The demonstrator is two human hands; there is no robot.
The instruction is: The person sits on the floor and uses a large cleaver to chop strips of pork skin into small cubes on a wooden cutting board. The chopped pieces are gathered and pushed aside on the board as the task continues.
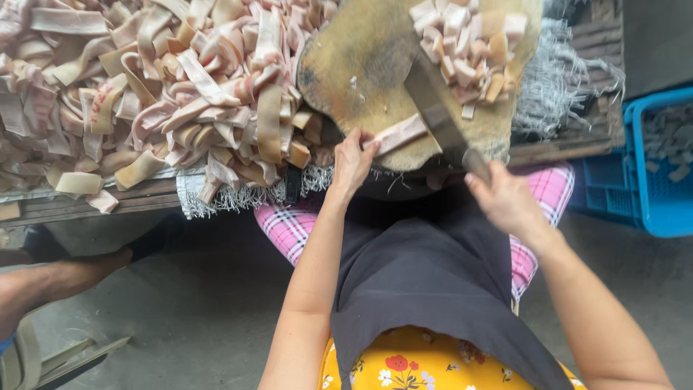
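A round wooden chopping block [368,65] stands in front of me. My left hand [351,160] pinches one end of a pale meat strip [401,133] lying on the block's near edge. My right hand [503,196] grips the handle of a broad cleaver [435,108], whose blade rests on the block beside the strip. A heap of cut meat pieces [469,43] lies at the block's far right.
A big pile of long meat strips [144,87] covers the low wooden platform [137,196] on the left. A blue plastic crate [653,159] stands at the right. Another person's bare foot [65,278] shows at lower left on the concrete floor.
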